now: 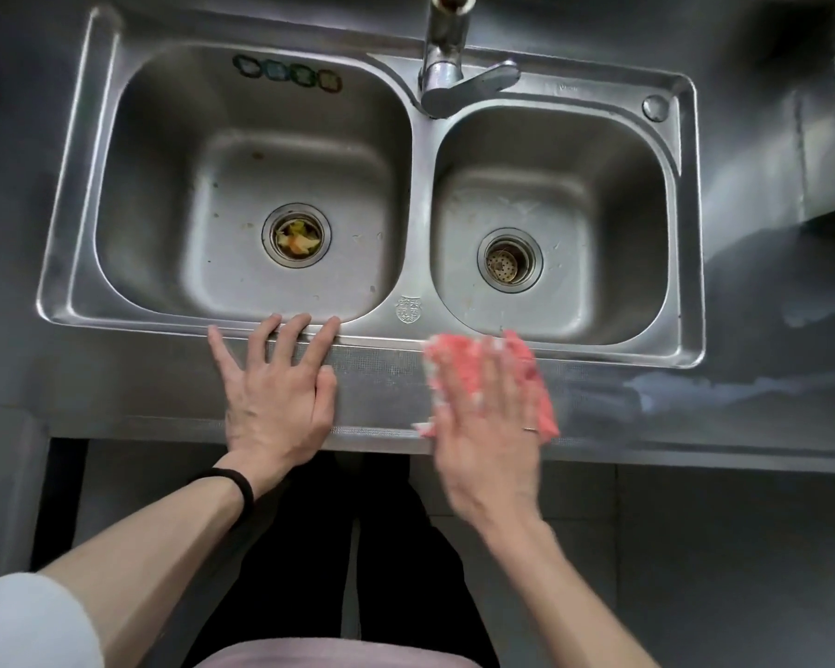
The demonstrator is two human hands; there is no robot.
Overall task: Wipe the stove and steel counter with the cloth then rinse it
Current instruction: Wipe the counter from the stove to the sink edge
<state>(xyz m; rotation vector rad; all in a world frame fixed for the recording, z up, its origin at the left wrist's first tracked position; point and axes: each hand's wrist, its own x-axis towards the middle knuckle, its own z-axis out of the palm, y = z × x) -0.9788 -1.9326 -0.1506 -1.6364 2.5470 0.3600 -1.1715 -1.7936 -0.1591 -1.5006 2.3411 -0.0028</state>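
Cloth [526, 373] lies under flat right hand [488, 426] on steel counter [382, 388] — left hand [276, 402] spread flat beside it, near sink [685, 233].

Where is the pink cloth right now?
In the head view the cloth is pressed under the right hand on the steel counter, just in front of the sink's smaller right basin.

Nothing here reads cleanly. On the near rim of the sink [63, 262], between the two bowls, a small stamped emblem [407, 308] has characters above and what may be three digits below, all too fine to make out. Four little coloured stickers [288, 74] sit in a row on the far wall of the left basin [165, 185], with no legible wording. A faint etched mark [567, 87] on the far right rim is unreadable.
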